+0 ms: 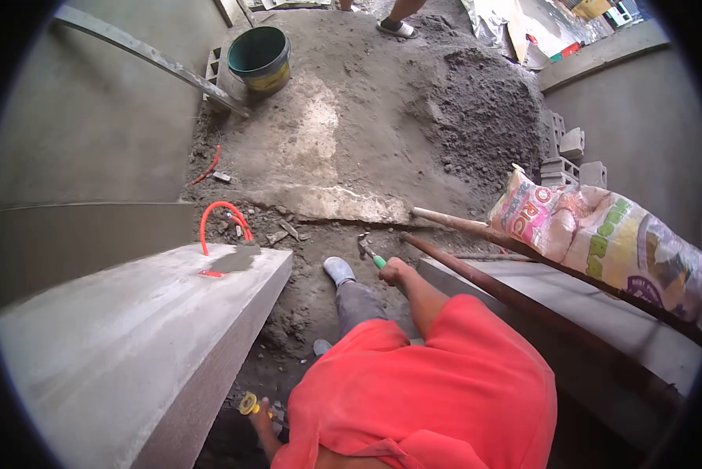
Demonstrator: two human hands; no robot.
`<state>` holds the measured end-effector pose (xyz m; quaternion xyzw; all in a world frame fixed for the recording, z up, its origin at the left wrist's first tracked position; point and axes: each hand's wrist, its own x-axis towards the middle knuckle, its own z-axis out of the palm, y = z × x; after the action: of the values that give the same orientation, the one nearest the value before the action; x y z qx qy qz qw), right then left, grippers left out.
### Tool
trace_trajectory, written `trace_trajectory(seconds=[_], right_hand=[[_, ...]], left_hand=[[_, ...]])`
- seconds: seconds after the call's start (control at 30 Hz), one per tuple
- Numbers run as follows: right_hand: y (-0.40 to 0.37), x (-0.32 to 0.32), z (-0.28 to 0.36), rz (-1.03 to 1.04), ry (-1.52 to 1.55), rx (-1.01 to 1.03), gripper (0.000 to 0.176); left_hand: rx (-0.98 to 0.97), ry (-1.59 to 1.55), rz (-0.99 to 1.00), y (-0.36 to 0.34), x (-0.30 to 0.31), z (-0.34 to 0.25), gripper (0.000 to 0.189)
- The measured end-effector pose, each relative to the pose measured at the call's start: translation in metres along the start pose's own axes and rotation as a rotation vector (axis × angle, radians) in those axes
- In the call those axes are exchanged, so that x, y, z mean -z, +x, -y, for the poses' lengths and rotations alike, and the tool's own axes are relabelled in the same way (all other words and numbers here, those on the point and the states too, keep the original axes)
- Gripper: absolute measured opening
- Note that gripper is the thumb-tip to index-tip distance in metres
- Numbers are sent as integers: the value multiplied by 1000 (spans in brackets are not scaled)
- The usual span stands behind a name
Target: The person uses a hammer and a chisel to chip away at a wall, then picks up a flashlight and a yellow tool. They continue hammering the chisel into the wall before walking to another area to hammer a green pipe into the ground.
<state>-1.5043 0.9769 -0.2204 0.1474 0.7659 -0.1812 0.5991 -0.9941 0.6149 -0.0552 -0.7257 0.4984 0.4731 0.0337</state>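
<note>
My right hand (396,271) is closed around the green grip of a claw hammer (367,248), its metal head pointing forward over the dirt. Low at the left, my left hand (263,417) is wrapped round what looks like a chisel (248,403) with a yellow grip and a round yellow guard; its dark lower end is partly hidden. The left hand is beside the concrete ledge (132,305). An orange-red flexible conduit (214,208) loops out of the ledge top, near a patch of darker mortar (238,258).
A green bucket (259,59) stands ahead at left. A printed sack (593,234) lies at right near long poles (476,270). Beyond are a sand pile (488,109) and hollow blocks (562,168). Another person's foot (398,28) shows at the top. Rubble lies underfoot.
</note>
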Motion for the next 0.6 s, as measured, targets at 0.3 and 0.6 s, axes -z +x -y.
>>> trace_trajectory(seconds=[0.3,0.6], right_hand=[[-8,2,5,119,-162,-97,15],[-9,0,-23,129,-195,-176,26]], left_hand=[[123,-23,125,-38,-32,-14,20],[-31,165,243,-56,-79,-116,11]])
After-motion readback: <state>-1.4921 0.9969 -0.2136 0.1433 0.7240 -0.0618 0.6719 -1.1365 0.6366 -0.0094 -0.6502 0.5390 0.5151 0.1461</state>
